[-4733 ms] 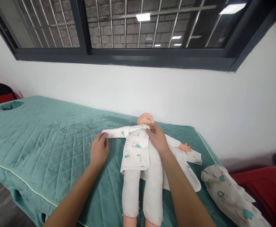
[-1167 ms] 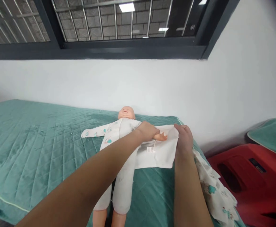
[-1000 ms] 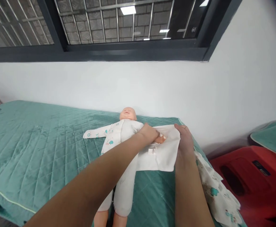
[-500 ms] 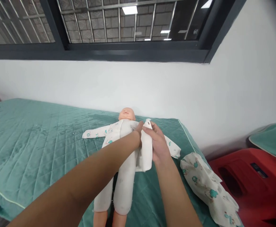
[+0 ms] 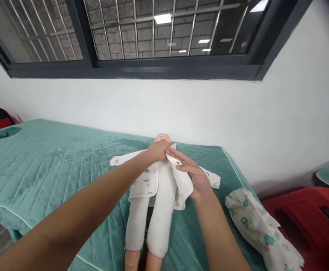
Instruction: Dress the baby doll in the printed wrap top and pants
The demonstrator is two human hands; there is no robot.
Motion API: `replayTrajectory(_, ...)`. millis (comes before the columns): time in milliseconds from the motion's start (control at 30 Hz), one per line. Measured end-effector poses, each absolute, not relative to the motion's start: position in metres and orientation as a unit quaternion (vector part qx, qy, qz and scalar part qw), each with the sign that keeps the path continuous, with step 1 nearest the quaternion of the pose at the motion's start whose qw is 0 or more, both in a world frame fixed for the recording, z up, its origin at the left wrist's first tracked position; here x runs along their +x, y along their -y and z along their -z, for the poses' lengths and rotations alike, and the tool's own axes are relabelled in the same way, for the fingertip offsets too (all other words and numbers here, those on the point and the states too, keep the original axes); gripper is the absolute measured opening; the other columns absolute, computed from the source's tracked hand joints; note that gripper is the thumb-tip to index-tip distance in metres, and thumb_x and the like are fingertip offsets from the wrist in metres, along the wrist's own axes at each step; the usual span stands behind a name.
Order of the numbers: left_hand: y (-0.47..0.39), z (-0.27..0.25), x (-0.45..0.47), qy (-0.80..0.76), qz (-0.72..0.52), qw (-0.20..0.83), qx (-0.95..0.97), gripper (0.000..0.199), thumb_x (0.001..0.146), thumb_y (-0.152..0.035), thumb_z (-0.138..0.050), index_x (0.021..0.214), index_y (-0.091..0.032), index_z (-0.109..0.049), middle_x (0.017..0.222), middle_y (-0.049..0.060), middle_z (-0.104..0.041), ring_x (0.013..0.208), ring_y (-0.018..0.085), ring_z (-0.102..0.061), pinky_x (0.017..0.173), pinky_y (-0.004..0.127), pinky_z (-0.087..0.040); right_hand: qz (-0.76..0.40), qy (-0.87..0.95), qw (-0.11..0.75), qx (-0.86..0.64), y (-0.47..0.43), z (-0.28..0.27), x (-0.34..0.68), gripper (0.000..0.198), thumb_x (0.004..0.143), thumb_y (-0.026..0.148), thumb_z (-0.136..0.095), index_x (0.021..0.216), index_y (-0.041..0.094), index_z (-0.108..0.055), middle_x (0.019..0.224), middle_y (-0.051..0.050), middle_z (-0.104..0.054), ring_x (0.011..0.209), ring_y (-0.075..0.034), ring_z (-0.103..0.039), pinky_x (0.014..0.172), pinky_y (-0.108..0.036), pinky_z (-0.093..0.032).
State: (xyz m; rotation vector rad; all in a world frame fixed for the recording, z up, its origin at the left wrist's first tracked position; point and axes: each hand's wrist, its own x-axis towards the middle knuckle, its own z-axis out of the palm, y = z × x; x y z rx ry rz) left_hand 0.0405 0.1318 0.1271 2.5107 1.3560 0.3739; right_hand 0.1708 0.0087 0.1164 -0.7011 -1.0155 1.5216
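A baby doll (image 5: 164, 188) with a soft white body lies on its back, its head by the wall and its lower legs bare. Its arms lie spread in the sleeves of a white printed baby shirt (image 5: 146, 180), whose front is open. My left hand (image 5: 159, 149) is closed at the shirt's upper edge near the doll's neck, covering the chin. My right hand (image 5: 195, 173) holds the right front panel, thumb on its inner side and fingers along the top edge. Both hands meet at that panel's upper corner.
Green quilted bedding (image 5: 68, 162) spreads beneath the doll. At the right edge lies a folded printed garment (image 5: 260, 226), beside a red plastic chair (image 5: 302, 214). A white wall (image 5: 153, 105) and a dark-framed window (image 5: 164, 67) stand behind.
My left hand has moved up toward the doll's neck and now hides its lower face. The right panel has swung from upright to slanting in my right hand. The whole view has shifted.
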Motion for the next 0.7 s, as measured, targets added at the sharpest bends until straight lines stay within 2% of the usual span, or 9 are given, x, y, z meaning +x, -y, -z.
replayTrajectory(133, -0.134, -0.131, 0.014, -0.486, -0.263, 0.232, 0.800, 0.032, 0.090, -0.031, -0.048, 0.109, -0.019, -0.070, 0.113, 0.005, -0.072, 0.100, 0.019, -0.066, 0.089, 0.027, -0.050, -0.665, 0.465, 0.509, -0.288, -0.011, -0.108, 0.163, 0.053, 0.065, 0.014, -0.062, 0.116, 0.024, -0.069, 0.137, -0.005, -0.060, 0.123, -0.028, -0.058, 0.105, -0.044, -0.045)
replayTrajectory(233, -0.131, -0.130, 0.009, -0.484, -0.290, 0.315, 0.763, 0.035, 0.087, -0.042, -0.051, 0.102, -0.018, -0.072, 0.108, 0.004, -0.073, 0.095, 0.019, -0.066, 0.085, 0.027, -0.050, -0.626, 0.521, 0.486, -0.319, -0.011, -0.104, 0.154, 0.049, 0.067, 0.012, -0.059, 0.113, 0.024, -0.069, 0.133, -0.005, -0.064, 0.124, -0.027, -0.058, 0.107, -0.043, -0.043)
replayTrajectory(333, -0.128, -0.129, 0.017, -0.483, -0.220, 0.274, 0.802, 0.032, 0.083, -0.046, -0.058, 0.090, -0.018, -0.071, 0.092, 0.004, -0.073, 0.084, 0.018, -0.065, 0.077, 0.027, -0.050, -0.525, 0.622, 0.456, -0.361, -0.011, -0.102, 0.147, 0.046, 0.071, 0.010, -0.056, 0.113, 0.025, -0.068, 0.128, -0.004, -0.066, 0.123, -0.024, -0.056, 0.108, -0.041, -0.040)
replayTrajectory(400, -0.128, -0.128, 0.025, -0.505, -0.178, 0.216, 0.817, 0.026, 0.078, -0.042, -0.065, 0.084, -0.017, -0.070, 0.085, 0.005, -0.072, 0.079, 0.019, -0.065, 0.073, 0.028, -0.049, -0.454, 0.688, 0.407, -0.392, -0.008, -0.103, 0.144, 0.045, 0.075, 0.011, -0.053, 0.115, 0.025, -0.066, 0.125, -0.003, -0.066, 0.115, -0.023, -0.060, 0.102, -0.041, -0.043)
replayTrajectory(500, -0.132, -0.125, 0.033, -0.528, -0.164, 0.170, 0.816, 0.021, 0.075, -0.035, -0.069, 0.078, -0.014, -0.068, 0.084, 0.010, -0.071, 0.082, 0.023, -0.065, 0.073, 0.031, -0.048, -0.362, 0.763, 0.329, -0.423, 0.001, -0.110, 0.141, 0.043, 0.080, 0.010, -0.050, 0.117, 0.025, -0.064, 0.125, -0.003, -0.065, 0.106, -0.021, -0.062, 0.095, -0.039, -0.046)
replayTrajectory(633, -0.141, -0.120, 0.034, -0.529, -0.171, 0.161, 0.816, 0.021, 0.077, -0.030, -0.067, 0.064, -0.014, -0.064, 0.077, 0.012, -0.070, 0.086, 0.027, -0.066, 0.077, 0.032, -0.048, -0.281, 0.841, 0.253, -0.386, 0.017, -0.120, 0.137, 0.044, 0.080, 0.005, -0.046, 0.115, 0.026, -0.064, 0.128, -0.002, -0.063, 0.116, -0.020, -0.058, 0.094, -0.033, -0.045)
replayTrajectory(700, -0.145, -0.117, 0.032, -0.539, -0.190, 0.160, 0.805, 0.019, 0.080, -0.028, -0.062, 0.069, -0.014, -0.065, 0.081, 0.014, -0.071, 0.090, 0.027, -0.066, 0.080, 0.033, -0.048, -0.249, 0.864, 0.222, -0.378, 0.025, -0.121, 0.134, 0.051, 0.077, 0.001, -0.043, 0.115, 0.027, -0.063, 0.125, -0.001, -0.064, 0.114, -0.020, -0.059, 0.089, -0.031, -0.046)
